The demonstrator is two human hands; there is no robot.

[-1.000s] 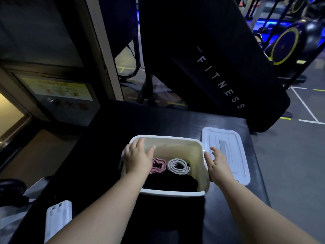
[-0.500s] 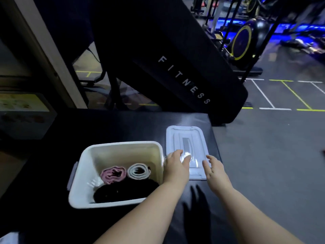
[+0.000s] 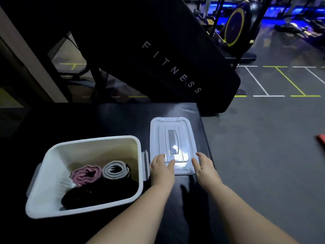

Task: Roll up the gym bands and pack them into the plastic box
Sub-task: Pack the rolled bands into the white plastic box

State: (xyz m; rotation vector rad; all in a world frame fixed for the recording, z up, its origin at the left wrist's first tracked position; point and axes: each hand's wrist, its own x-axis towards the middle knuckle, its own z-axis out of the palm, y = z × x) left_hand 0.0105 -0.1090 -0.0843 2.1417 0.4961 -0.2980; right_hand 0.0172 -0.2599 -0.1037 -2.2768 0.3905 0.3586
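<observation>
A: Lid [image 3: 173, 141] noted flat on the black bench [image 3: 112, 120], just right of the box [image 3: 82, 175]. Long axis runs away from the person; near short edge under both hands.

B: Hand states?

A: Left hand [image 3: 162, 169] laid on near-left corner, fingers spread over the top, not clenched. Right hand [image 3: 204, 166] set at near-right edge, fingers curved vs. the rim. Firm grasp or mere touch: cannot be told.

B: Bands?

A: Already in the box, rolled. Pink roll [image 3: 86, 175] and grey roll [image 3: 115, 169] side by side, a black bundle [image 3: 98, 192] nearer the person. Box open on top.

B: Next move judged?

A: Prob. lid lifted and carried left onto the box. Left hand is nearer the box; its grey latch [image 3: 145, 166] sits just beside the lid's left edge. Lid must be turned approx. a quarter to match the box's long axis.

B: Room?

A: Bench edge close on the right, floor [image 3: 263, 155] beyond. Leftward path over the box rim looks open.
</observation>
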